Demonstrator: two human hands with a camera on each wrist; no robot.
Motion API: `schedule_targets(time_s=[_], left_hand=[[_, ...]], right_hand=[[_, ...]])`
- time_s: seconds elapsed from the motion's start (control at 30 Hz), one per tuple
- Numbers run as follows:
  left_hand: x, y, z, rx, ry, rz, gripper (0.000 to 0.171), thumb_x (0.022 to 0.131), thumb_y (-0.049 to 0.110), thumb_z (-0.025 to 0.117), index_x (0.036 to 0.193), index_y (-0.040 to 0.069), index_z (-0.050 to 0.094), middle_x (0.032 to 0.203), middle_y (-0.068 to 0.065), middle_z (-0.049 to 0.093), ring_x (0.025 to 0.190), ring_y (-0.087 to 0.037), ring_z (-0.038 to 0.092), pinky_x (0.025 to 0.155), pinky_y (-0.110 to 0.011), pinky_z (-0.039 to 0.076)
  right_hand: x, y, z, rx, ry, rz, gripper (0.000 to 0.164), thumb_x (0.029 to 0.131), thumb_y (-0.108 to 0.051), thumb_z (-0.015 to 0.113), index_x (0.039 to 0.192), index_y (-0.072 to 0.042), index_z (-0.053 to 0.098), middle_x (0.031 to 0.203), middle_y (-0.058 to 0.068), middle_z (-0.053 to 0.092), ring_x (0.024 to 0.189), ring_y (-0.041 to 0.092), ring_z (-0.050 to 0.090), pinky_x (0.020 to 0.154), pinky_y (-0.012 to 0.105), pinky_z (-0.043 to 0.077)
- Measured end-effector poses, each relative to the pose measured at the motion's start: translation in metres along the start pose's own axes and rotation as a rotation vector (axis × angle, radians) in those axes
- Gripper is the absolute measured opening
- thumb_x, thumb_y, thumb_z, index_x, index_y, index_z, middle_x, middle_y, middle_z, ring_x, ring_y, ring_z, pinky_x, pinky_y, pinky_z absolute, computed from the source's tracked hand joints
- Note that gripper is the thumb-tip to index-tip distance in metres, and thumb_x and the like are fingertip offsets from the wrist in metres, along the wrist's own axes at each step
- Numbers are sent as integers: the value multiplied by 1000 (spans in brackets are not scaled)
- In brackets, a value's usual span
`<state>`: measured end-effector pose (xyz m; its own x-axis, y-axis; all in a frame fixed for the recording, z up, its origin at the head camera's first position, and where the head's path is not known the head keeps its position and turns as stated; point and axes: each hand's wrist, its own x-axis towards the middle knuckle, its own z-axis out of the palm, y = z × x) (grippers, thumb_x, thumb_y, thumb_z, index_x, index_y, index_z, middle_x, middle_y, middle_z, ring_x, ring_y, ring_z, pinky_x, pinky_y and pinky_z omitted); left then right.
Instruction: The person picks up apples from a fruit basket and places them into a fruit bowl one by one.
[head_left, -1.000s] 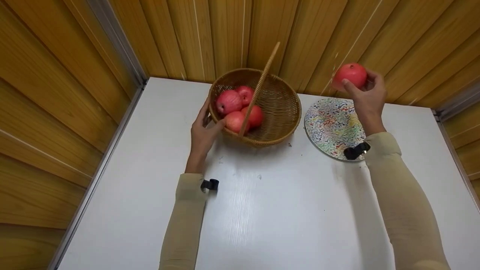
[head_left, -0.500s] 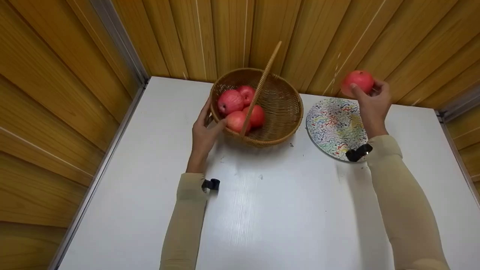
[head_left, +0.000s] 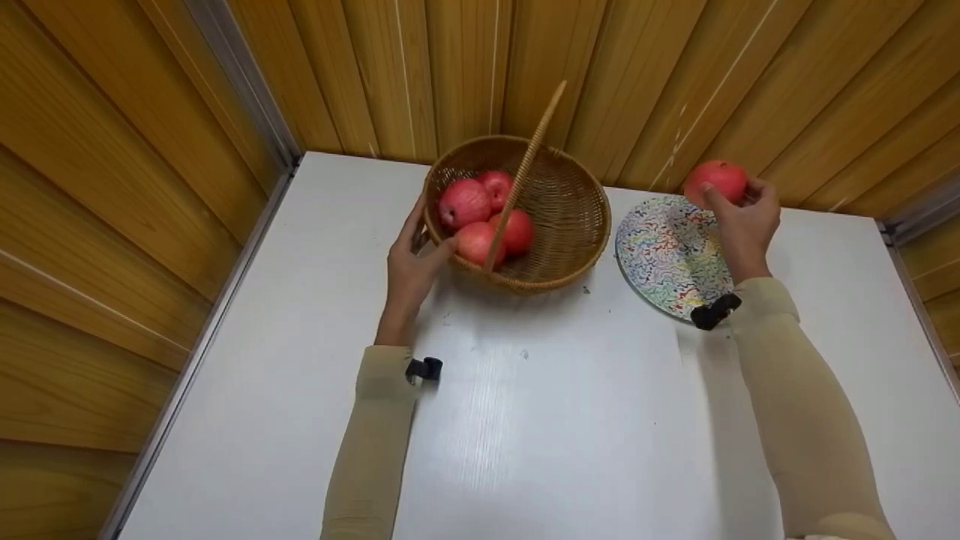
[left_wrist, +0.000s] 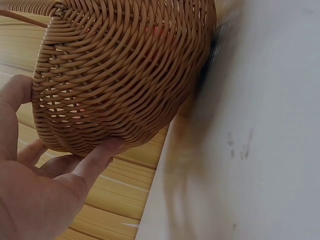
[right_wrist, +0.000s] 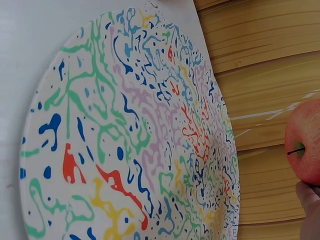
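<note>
An apple [head_left: 716,182] hangs at the upper right of my head view, pinched between thumb and fingers of the person's right grip [head_left: 748,225], which I see reaching in from the lower right. My right wrist feed catches its stem, dark and thin, at the right edge of the frame, apart from the plate [head_left: 660,259]. That plate, round and white with squiggles of red, blue, green and yellow, lies right of centre on the white tabletop [head_left: 540,427], partly hidden from me by the right forearm.

At upper centre, the left grip [head_left: 411,264] holds a brown wicker basket [head_left: 574,217] by its left side; in my left wrist feed, fingers press the outer weave and I spot red through its gaps. Four apples [head_left: 465,201] cluster in the left half of the basket, and the handle [head_left: 531,154] slants across it, its far end leaning to the upper right.

Beige sleeves [head_left: 795,397] cover both forearms, and I count a black clip [head_left: 425,369] at each cuff. Wood-plank walls [head_left: 637,75] fill the top and left of the frame.
</note>
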<state>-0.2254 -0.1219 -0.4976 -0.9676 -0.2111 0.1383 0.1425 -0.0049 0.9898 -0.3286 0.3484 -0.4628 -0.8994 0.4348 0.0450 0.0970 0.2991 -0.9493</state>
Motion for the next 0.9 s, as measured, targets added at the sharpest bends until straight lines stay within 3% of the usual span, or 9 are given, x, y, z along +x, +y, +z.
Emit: schedule_targets(time_s=[0.13, 0.4, 0.63, 0.73, 0.9], left_hand=[[0, 0, 0, -3, -4, -13, 82, 95, 15, 80, 166, 21, 40, 168, -7, 39, 149, -33, 41, 119, -53, 39], [-2, -1, -3, 14, -22, 17, 80, 94, 26, 82, 164, 31, 43, 164, 3, 44, 146, -26, 46, 115, -44, 45], [-14, 32, -1, -32, -20, -36, 80, 96, 11, 78, 166, 16, 40, 167, -8, 41, 150, -33, 42, 117, -45, 43], [-13, 29, -1, -33, -19, -40, 79, 96, 10, 77, 166, 16, 40, 167, -8, 41, 149, -32, 43, 115, -42, 45], [-5, 10, -1, -16, -13, -27, 80, 96, 12, 78, 166, 19, 40, 167, -6, 40, 149, -31, 44, 115, -43, 45]], right_hand=[[1, 8, 2, -39, -14, 27, 85, 91, -49, 82, 156, -12, 42, 156, 7, 46, 133, 17, 47, 112, 27, 44], [2, 20, 5, -84, -44, 76, 91, 91, -53, 79, 160, -13, 36, 163, 6, 40, 136, 19, 44, 109, 28, 47], [2, 31, 9, -134, -81, 77, 91, 94, -53, 76, 162, -12, 32, 166, 8, 37, 143, 24, 42, 115, 31, 43], [1, 34, 9, -156, -98, 85, 92, 95, -54, 75, 163, -12, 29, 167, 9, 35, 146, 26, 40, 118, 31, 40], [1, 38, 9, -180, -105, 109, 93, 97, -53, 73, 164, -11, 25, 169, 11, 31, 150, 27, 37, 119, 31, 37]])
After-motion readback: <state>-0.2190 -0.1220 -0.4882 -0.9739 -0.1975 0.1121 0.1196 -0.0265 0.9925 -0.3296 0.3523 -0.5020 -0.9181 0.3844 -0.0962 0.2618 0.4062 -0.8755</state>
